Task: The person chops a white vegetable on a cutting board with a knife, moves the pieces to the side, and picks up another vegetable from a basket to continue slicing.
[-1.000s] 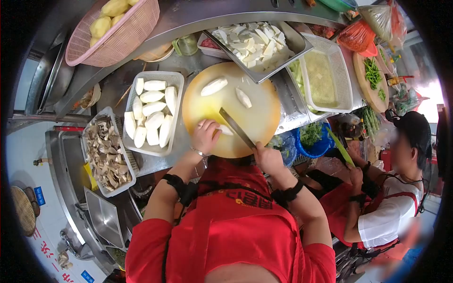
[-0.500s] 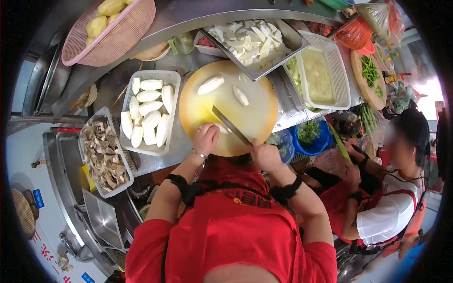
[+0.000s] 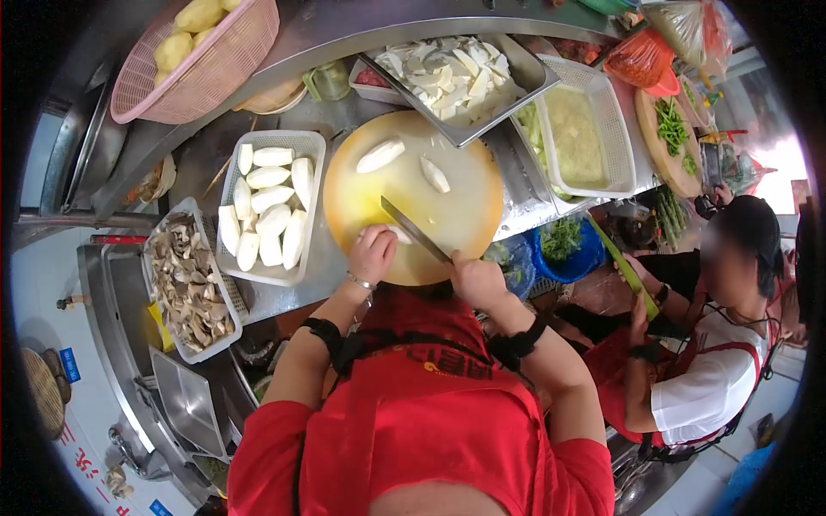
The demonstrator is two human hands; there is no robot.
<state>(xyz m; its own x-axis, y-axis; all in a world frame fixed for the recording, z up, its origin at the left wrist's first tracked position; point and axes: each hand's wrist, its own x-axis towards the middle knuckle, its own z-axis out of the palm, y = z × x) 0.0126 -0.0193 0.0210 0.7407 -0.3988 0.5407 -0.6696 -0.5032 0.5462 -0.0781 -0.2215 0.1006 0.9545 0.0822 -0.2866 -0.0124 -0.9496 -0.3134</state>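
Observation:
My left hand is pressed down with closed fingers on a white king oyster mushroom, which my fingers partly hide. In my right hand is the handle of a kitchen knife. Its blade slants up and left across the board, right beside the mushroom under my left fingers. All this rests on a round cutting board with a yellowish stain. Farther up the board lie two more whole mushrooms, one at the left and a smaller one at the right.
A white basket of whole mushrooms stands left of the board. Beyond the board is a steel tray of white slices. Oyster mushrooms fill another basket. At right, a co-worker holds a long green stalk near a blue basin.
The co-worker's hands and green stalk have shifted. My knife and both hands stay almost in the same place on the board, with the whole view moved slightly.

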